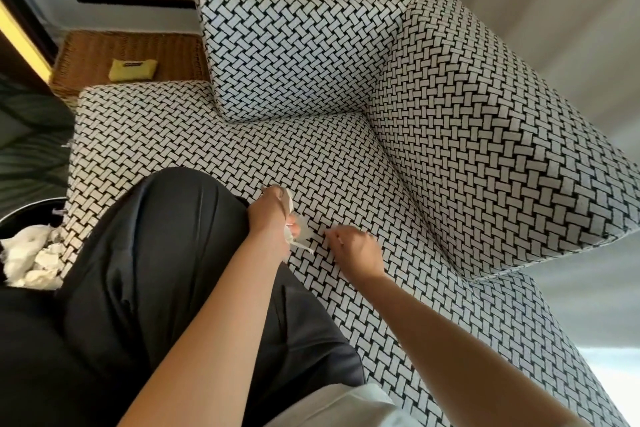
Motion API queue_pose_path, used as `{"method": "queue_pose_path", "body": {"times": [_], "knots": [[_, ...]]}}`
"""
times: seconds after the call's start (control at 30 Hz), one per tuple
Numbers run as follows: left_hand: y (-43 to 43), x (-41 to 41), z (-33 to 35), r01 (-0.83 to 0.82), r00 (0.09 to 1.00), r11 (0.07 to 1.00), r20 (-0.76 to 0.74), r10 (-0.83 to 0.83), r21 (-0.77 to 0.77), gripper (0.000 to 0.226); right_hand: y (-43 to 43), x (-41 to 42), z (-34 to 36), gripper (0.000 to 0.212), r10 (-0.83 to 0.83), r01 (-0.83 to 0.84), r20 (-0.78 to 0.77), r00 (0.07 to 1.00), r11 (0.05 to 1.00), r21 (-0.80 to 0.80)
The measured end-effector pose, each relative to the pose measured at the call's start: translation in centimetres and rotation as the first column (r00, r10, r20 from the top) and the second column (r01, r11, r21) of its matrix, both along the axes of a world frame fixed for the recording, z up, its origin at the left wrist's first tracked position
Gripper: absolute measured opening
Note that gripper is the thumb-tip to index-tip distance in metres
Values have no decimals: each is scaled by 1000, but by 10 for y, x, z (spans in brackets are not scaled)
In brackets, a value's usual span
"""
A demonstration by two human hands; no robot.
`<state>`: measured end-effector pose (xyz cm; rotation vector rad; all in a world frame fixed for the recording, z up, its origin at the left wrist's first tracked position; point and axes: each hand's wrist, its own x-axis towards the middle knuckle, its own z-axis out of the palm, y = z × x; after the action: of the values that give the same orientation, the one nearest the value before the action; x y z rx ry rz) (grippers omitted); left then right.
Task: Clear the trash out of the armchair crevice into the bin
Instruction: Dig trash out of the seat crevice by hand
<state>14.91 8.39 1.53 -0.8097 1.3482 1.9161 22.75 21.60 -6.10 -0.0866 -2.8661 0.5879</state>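
Observation:
The armchair [311, 55] has black-and-white woven upholstery, and I kneel on its seat [332, 156] with one dark-trousered knee. My left hand [272, 218] holds crumpled white tissue scraps [300, 231] just above the seat. My right hand [353, 248] hovers beside them with fingers curled; whether it pinches a scrap I cannot tell. The bin [20, 215] stands at the far left, with white crumpled tissue [29, 258] inside. The crevice [391, 163] along the armrest shows no trash.
A wicker side table [104, 45] with a yellow pouch [133, 69] stands behind the armchair's left armrest. The right armrest [502, 149] rises high beside the seat. A wall and curtain lie beyond.

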Motion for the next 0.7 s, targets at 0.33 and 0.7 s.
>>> {"method": "queue_pose_path", "body": {"times": [0.33, 0.7], "knots": [[-13, -5, 6, -71, 994, 983, -71, 84, 168, 36, -8, -37, 22, 31, -202, 213, 186, 961, 976, -41], [-23, -12, 5, -26, 996, 943, -67, 51, 333, 42, -3, 23, 9, 54, 2, -167, 411, 912, 915, 367]]}}
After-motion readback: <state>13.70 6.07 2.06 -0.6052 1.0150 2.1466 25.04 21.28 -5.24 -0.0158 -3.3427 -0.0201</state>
